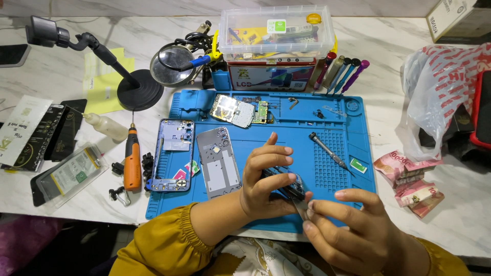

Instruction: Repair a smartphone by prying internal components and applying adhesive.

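Left hand (263, 184) gripped a small dark phone part (286, 185) over the blue mat's (266, 214) near edge, long axis running upper-left to lower-right. Right hand (348, 225) pinched a thin metal tool (302, 208) touching its lower-right end. Clear lidded box (276, 31) with green and orange stickers sat at back; small green-white label (358, 165) lay right.

On the work mat (358, 133), the phone frame (176, 153) lies at the left edge, the back cover (219, 161) just right of it. The circuit board (238, 110) lies behind them. The screwdriver (327, 151) lies toward the right edge.
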